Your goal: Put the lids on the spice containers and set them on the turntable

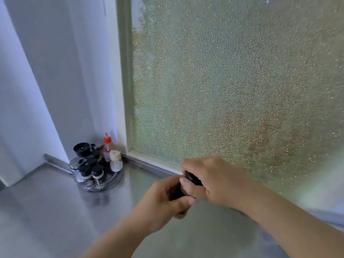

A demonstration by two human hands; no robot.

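While my left hand [163, 200] wraps the spice jar [178, 192] above the steel desk [46, 211], my right hand [214, 179] clamps its black lid [192, 178] from above; seating looks underway, whether fully tight I cannot tell. Turntable [113, 181] in the far corner already carries several capped jars [91, 174], a red-capped bottle [107, 148] and a cream-capped one [115, 159]. Remaining: finish this lid, carry the jar over.

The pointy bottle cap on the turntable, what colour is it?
Red-orange. The squeeze bottle's cap shows clearly in the head view, at the back of the turntable.
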